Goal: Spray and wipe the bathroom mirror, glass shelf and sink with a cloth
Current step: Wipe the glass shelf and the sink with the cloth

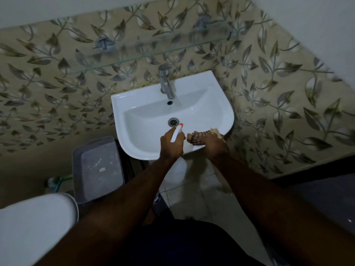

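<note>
A white sink (146,104) hangs on the patterned wall, with a chrome tap (166,84) at its back and a drain (173,122) in the bowl. Over the sink's front rim, my left hand (171,144) grips a white spray bottle (177,133) whose orange nozzle points at the drain. My right hand (212,142) presses a brown striped cloth (199,136) onto the front right rim. A glass shelf (153,52) runs along the wall above the tap. The mirror is out of view.
A grey plastic basket (98,167) stands on the floor left of the sink. A white toilet lid (32,223) fills the lower left, with a brush (54,182) behind it. The pedestal (175,169) and pale floor tiles (201,192) lie below the sink.
</note>
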